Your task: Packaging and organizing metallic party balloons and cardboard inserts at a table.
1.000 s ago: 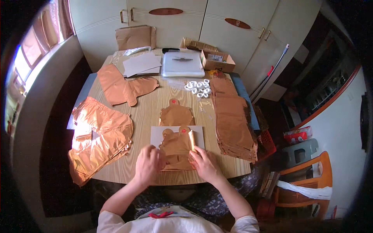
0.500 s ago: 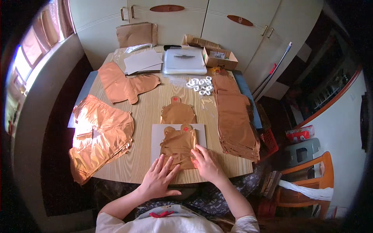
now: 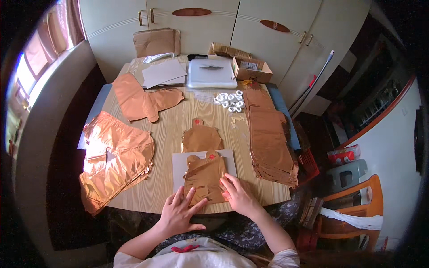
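A folded copper-coloured foil balloon (image 3: 203,176) with rounded lobes and a red mark lies on a white card (image 3: 178,161) at the table's near edge. My left hand (image 3: 178,214) is open, fingers spread over the card's lower left corner and touching the foil's lower edge. At the foil's right edge, my right hand (image 3: 239,194) has its thumb and curled fingers closed on the margin; the fingertips are partly hidden. Just beyond the card, and partly covered by it, lies another folded foil balloon (image 3: 202,137) with a red mark on its tab.
Copper foil balloons (image 3: 118,152) lie flat at the left, one more (image 3: 140,98) behind them. On the right is a tall foil stack (image 3: 270,138). White tape rolls (image 3: 230,100), a clear plastic packet (image 3: 212,73), white sheets (image 3: 164,73) and a cardboard box (image 3: 252,69) stand farther back.
The card with the folded foil balloon has slid a little toward me, and both hands have come nearer with it. The foil piece beyond has also shifted slightly toward me and left.
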Demonstrator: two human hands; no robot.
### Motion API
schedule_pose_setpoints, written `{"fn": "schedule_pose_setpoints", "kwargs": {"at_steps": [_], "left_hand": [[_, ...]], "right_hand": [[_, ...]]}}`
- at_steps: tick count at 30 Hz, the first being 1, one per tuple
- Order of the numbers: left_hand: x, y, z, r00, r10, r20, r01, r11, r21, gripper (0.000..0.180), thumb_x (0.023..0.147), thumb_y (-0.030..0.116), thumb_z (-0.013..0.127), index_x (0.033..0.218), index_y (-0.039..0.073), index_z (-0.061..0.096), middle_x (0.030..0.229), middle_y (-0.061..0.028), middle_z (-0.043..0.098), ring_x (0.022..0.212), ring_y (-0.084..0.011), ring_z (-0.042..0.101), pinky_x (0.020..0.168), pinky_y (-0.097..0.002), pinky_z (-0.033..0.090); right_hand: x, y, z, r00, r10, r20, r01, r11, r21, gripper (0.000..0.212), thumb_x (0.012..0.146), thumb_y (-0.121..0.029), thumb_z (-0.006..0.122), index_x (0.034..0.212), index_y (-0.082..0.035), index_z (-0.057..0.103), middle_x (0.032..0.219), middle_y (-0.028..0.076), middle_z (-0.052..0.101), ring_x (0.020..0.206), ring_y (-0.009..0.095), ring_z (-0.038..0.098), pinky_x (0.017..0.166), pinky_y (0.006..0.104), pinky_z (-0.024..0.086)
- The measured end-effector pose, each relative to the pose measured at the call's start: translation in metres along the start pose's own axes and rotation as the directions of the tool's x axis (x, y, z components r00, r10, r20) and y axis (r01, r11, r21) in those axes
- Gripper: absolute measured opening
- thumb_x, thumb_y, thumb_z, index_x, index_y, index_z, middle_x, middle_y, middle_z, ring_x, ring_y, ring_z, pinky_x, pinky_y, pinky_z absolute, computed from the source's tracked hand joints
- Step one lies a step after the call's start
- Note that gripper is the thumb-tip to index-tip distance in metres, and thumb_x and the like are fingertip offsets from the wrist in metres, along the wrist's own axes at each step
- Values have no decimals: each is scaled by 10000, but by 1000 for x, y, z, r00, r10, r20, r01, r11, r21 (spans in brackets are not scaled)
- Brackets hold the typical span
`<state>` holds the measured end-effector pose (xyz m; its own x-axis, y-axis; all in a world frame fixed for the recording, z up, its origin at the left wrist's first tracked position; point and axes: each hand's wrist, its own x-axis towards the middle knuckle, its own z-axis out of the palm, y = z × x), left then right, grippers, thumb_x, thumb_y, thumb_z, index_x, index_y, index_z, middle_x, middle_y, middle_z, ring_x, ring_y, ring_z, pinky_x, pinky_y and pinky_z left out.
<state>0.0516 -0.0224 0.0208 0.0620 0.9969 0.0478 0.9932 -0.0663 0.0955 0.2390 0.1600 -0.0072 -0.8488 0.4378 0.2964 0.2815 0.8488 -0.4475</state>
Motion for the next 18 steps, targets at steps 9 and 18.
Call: {"fn": "schedule_pose_setpoints", "kwargs": {"at_steps": [9, 18], "left_hand": [[2, -3, 1, 999, -36, 18, 36, 999, 14, 772, 748, 781, 493, 1400, 369, 448, 1482, -88, 379, 1311, -358, 366, 997, -458, 352], [1, -4, 1, 1000, -23, 10, 23, 999, 29, 788, 729, 772, 528, 1403, 376, 435, 1475, -85, 383, 1302, -352, 372, 995, -450, 362]], "right_hand": [[-3, -9, -3, 999, 22, 25, -20, 996, -90, 493, 848, -165, 651, 1297, -20, 506, 1362, 145, 432, 1159, 335, 490, 976, 435, 396], [11, 4, -7, 986, 138, 94, -157, 958, 240, 464, 866, -224, 666, 1243, -11, 500, 1252, 185, 508, 973, 310, 606, 842, 419, 492]]}}
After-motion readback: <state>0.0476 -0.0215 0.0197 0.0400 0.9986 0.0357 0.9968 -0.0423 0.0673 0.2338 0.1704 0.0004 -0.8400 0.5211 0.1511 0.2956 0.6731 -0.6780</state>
